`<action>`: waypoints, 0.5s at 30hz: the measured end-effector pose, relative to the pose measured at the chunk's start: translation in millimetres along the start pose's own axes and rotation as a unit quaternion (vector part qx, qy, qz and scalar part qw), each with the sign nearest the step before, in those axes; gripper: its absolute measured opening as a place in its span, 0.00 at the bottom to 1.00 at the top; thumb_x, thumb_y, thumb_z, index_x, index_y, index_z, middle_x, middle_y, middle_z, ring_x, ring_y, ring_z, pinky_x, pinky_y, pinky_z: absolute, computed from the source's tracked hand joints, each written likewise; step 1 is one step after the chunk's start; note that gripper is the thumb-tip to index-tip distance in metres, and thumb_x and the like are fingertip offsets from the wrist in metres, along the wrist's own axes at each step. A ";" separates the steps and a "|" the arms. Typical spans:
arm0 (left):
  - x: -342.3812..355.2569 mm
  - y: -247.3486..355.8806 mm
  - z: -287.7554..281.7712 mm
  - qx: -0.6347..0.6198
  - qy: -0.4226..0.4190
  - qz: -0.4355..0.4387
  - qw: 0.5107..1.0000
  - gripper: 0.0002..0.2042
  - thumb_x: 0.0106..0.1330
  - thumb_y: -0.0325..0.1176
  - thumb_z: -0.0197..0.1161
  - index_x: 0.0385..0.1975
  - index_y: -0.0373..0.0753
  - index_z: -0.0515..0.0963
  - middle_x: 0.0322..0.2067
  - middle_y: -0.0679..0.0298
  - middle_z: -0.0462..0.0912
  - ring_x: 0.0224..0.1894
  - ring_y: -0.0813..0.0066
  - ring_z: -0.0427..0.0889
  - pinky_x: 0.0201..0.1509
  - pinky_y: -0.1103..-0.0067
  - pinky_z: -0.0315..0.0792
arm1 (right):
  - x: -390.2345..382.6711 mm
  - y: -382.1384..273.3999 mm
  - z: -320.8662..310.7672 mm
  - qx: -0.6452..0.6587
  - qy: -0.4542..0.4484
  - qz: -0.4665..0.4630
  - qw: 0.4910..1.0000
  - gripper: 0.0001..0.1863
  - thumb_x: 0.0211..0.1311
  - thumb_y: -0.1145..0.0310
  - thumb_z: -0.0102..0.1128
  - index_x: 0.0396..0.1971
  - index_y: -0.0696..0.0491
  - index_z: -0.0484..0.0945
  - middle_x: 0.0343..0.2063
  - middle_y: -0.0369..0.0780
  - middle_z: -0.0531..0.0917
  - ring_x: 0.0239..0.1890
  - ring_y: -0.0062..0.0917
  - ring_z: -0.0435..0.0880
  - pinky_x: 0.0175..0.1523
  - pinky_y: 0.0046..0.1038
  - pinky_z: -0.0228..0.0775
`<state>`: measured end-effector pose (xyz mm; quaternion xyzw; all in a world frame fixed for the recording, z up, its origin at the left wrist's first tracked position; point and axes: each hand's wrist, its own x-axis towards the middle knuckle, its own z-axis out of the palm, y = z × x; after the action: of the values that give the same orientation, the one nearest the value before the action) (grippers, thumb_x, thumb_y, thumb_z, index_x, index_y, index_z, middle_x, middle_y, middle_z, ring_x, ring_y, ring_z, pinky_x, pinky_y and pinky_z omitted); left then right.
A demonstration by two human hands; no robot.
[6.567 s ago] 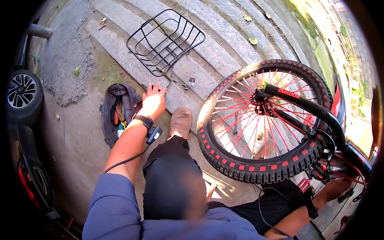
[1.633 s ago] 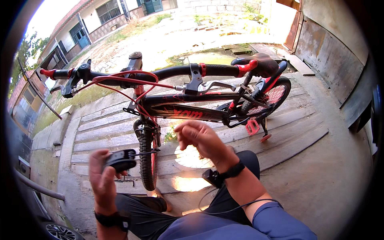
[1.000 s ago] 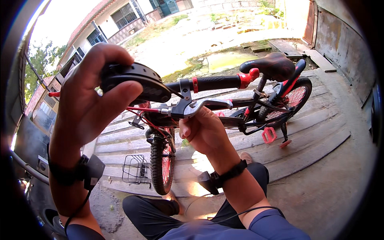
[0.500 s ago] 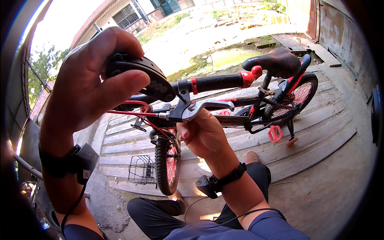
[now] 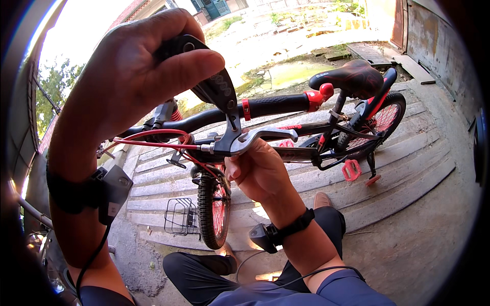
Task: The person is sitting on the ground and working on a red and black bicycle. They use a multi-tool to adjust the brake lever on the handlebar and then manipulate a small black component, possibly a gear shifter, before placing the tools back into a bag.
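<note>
My left hand [image 5: 135, 81] is closed round a black folding hex key set [image 5: 220, 91], thumb pressed along its side. The tool stands steeply tilted, its lower end at the clamp of the brake lever bracket [image 5: 234, 125] on the handlebar; whether a key sits in the bolt I cannot make out. Below the bar, my right hand [image 5: 263, 171] pinches the silver brake lever [image 5: 270, 133] near its pivot. A red brake cable [image 5: 163, 146] runs into the bracket from the left. Beyond the clamp lies the black handlebar grip [image 5: 278, 104] with red ends.
The black and red bicycle stands on grooved concrete [image 5: 408, 168], front wheel [image 5: 213, 214] turned toward me, saddle [image 5: 347, 80] at the far right. A wire basket [image 5: 179, 217] lies beside the front tyre. My legs are below. A metal wall [image 5: 439, 51] rises at the right.
My left hand has swung up and to the right, turning the hex key set from a flatter slant to a steeper one. My right hand keeps its place on the lever.
</note>
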<state>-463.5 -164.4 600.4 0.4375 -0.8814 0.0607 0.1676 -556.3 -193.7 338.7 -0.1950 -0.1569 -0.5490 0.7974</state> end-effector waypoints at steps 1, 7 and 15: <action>0.8 -0.1 -0.3 0.010 0.010 -0.011 1.000 0.20 0.66 0.51 0.63 0.40 0.38 0.76 0.26 0.68 0.77 0.22 0.85 0.73 0.26 0.85 0.68 | 0.3 -0.8 0.5 -0.005 -0.001 0.000 1.000 0.17 0.74 0.56 0.52 0.35 0.55 0.79 0.26 0.40 0.83 0.24 0.24 0.83 0.30 0.23 0.75; 2.9 -2.0 3.7 0.014 0.019 -0.006 1.000 0.18 0.67 0.49 0.63 0.40 0.39 0.76 0.26 0.68 0.77 0.23 0.85 0.74 0.27 0.85 0.69 | 0.2 -3.2 4.0 -0.038 0.055 -0.021 0.998 0.17 0.74 0.56 0.53 0.34 0.55 0.79 0.23 0.40 0.83 0.23 0.24 0.83 0.30 0.23 0.75; 1.1 -4.3 4.1 -0.003 -0.017 0.001 1.000 0.21 0.66 0.53 0.64 0.41 0.39 0.76 0.27 0.67 0.78 0.26 0.85 0.75 0.29 0.85 0.70 | 4.4 -3.6 5.6 -0.003 0.055 -0.016 0.998 0.14 0.73 0.58 0.54 0.39 0.55 0.77 0.23 0.40 0.84 0.23 0.25 0.85 0.30 0.24 0.77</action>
<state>-461.7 -168.8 596.7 0.4374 -0.8845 0.0511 0.1538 -558.3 -195.7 346.1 -0.1646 -0.1143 -0.5718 0.7955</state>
